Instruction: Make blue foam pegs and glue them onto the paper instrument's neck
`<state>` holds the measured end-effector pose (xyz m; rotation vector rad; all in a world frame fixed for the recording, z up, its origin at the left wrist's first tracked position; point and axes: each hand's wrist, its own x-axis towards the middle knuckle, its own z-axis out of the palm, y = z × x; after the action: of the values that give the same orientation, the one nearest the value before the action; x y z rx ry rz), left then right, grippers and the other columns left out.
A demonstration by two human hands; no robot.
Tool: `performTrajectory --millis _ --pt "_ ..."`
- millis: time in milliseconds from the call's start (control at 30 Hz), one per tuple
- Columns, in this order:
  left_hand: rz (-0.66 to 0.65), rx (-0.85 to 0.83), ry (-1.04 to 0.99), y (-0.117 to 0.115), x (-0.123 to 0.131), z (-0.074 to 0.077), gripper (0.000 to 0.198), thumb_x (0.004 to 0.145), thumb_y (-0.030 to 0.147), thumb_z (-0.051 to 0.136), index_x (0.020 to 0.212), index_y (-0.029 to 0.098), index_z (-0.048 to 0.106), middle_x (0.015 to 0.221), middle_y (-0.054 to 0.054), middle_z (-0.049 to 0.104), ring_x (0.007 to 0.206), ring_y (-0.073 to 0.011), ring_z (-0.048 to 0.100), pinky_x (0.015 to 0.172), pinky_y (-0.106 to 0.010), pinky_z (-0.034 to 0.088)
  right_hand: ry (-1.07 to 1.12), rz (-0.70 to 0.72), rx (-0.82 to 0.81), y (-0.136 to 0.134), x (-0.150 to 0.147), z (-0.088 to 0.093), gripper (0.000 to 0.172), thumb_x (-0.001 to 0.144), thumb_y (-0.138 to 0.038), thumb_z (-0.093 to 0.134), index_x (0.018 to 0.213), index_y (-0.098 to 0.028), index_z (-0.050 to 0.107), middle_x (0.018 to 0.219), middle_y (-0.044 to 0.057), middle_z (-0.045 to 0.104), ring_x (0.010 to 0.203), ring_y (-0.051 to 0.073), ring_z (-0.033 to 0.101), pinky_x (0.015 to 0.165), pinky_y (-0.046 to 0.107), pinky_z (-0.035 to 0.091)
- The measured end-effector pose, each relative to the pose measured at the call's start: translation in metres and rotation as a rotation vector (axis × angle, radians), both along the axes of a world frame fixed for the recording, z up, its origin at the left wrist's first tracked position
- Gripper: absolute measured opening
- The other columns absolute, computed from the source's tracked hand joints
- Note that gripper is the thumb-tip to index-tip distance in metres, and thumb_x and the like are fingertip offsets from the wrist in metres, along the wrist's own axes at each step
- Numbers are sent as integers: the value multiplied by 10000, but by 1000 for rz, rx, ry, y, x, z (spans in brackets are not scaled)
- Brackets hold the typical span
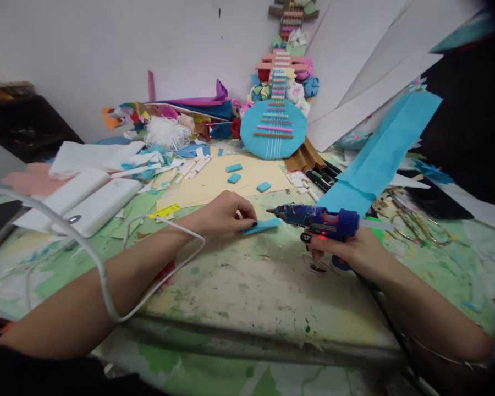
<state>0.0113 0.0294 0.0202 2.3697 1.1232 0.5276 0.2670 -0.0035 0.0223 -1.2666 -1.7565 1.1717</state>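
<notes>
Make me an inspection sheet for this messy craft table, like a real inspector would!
Surface: pale work surface, spotted with paint.
Things in use: blue strip; blue glue gun, red light lit, nozzle near the strip, contact unclear.
Clutter: tangled white string, felt-tip pens, three small blue pieces.
Hands: left hand pinches the strip; right hand grips the glue gun.
Cables: white cable loops across the left forearm.
Surroundings: pale wall behind; blue lute-shaped craft model stands at the back.
</notes>
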Motion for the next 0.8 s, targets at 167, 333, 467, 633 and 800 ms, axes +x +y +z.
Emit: performTrajectory --millis 167,333,467,633,800 --pt "6 -13 -8 -1 0 1 171 709 131 541 748 135 707 697 -29 701 600 -99 597 565 -185 453 -64 41 -81 1 4 3 238 650 -379 731 614 -173 618 496 24 608 425 124 533 355 211 373" --pt "126 54 1 2 -2 -2 130 662 133 561 692 140 688 657 -22 682 588 -113 582 587 -229 461 -27 83 -46 2 4 8 249 660 -384 712 558 -187 599 471 28 598 426 133 538 407 239 425" --pt "151 79 -14 4 -3 -4 86 651 145 577 688 135 655 672 -28 670 601 -121 572 625 -260 468 -57 82 -52 2 3 8 240 673 -370 702 558 -184 603 466 29 597 429 133 533 397 236 410" --pt "1 81 -15 0 -4 0 174 638 91 546 793 157 590 796 -25 652 720 -134 572 681 -256 449 -49 69 -43 4 5 6 228 678 -353 700 561 -182 605 467 26 588 422 127 517 379 230 376" --pt "-163 146 76 -9 4 0 225 702 238 615 900 166 535 930 -69 583 869 -195 519 787 -318 426 -83 22 -4 5 7 6 250 689 -365 684 549 -173 606 480 36 593 439 125 515 404 234 374"
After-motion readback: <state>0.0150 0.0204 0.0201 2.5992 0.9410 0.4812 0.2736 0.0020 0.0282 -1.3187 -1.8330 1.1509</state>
